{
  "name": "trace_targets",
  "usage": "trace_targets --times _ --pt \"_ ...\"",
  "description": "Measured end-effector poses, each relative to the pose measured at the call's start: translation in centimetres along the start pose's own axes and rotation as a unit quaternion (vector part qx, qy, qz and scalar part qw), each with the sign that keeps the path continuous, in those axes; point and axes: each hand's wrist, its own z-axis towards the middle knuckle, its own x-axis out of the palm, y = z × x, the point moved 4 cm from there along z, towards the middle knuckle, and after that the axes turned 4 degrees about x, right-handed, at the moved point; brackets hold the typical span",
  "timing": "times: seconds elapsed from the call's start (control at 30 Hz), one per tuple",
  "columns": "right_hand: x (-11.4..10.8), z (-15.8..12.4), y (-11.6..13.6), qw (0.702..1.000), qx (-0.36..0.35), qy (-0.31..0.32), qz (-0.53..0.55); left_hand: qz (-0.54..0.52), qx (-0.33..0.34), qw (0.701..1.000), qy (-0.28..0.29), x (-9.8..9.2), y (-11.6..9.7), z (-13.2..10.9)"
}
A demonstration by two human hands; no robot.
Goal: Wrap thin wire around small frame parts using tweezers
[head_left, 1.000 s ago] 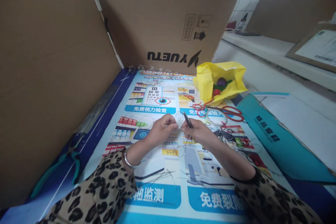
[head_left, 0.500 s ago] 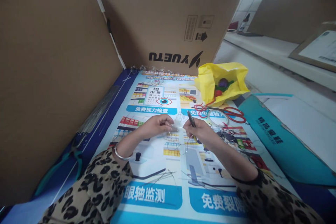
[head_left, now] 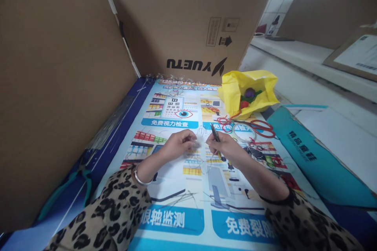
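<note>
My left hand [head_left: 182, 142] is closed in a pinch over the middle of the poster, its fingertips slightly blurred. A thin wire [head_left: 202, 160] shows faintly beneath and between the two hands; its exact path at the left fingertips is hard to follow. Opposite, a short gap away, my right hand [head_left: 222, 145] is closed around a dark, slim pen-shaped tool [head_left: 215, 132] that points up and away; its exact kind is unclear. Just beyond the hands lies a small bunch of fine wires [head_left: 202, 130]. Loose wire pieces [head_left: 181, 199] lie on the poster nearer me.
Cardboard panels [head_left: 188, 19] stand at the left and back. A yellow bag [head_left: 235, 86] with coloured balls inside stands back right, near red-handled scissors [head_left: 263, 127] and a ring-shaped roll [head_left: 244, 132]. Right is a teal box [head_left: 312, 157]; left, teal-handled pliers [head_left: 64, 188] and straight wires [head_left: 108, 125].
My left hand and forearm have shifted slightly right and forward. The bright strand that spanned the hands shows less clearly. My right hand, with the tool, has barely moved.
</note>
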Motion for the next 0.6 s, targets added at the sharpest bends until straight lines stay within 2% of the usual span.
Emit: trace_targets --times 0.2,0.33,0.47,0.6 --pt "0.1 -0.4 0.5 0.997 0.031 0.054 -0.038 0.099 0.006 0.994 -0.052 0.4 -0.8 -0.3" --pt "0.1 -0.2 0.2 0.995 0.03 0.083 -0.056 0.159 0.043 0.983 -0.079 0.9 -1.4 -0.5" --pt "0.1 -0.2 0.1 0.995 0.026 0.082 -0.058 0.16 0.069 0.983 -0.064 1.4 -1.5 -0.5" --pt "0.0 -0.2 0.3 0.996 0.025 0.079 -0.038 0.147 0.052 0.983 -0.097 1.2 -0.8 -0.5"
